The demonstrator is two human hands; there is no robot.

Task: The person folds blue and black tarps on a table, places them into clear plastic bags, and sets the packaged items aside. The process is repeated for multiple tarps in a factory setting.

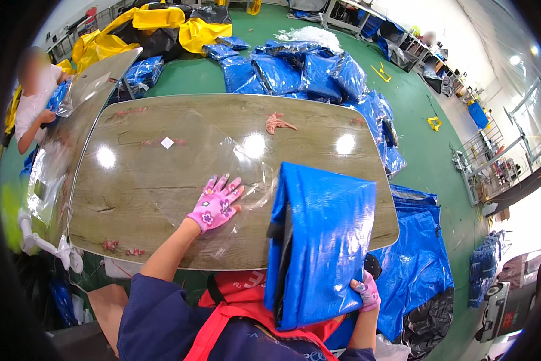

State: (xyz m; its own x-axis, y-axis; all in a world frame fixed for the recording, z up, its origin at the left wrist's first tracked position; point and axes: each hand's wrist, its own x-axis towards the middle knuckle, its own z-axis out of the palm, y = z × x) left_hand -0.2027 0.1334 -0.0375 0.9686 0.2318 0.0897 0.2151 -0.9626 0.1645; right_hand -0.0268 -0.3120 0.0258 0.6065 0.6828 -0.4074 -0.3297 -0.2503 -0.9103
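My left hand (217,204), in a pink glove with a flower print, lies with spread fingers on a clear plastic bag (258,183). The bag rests flat on the wood-patterned table (120,186), and its outline is hard to follow. In my right hand (368,292), also gloved in pink, is the lower right edge of a folded blue tarp (327,234). The tarp stands up over the table's near edge, with its black inner side showing at the left folds. Part of the right hand is hidden behind it.
A small white square (167,142) and a crumpled pinkish cloth (276,123) lie on the table. Wrapped blue packages (276,72) are heaped beyond it. More blue tarp (411,246) lies at the right. A person (36,102) handles a blue package at the left table.
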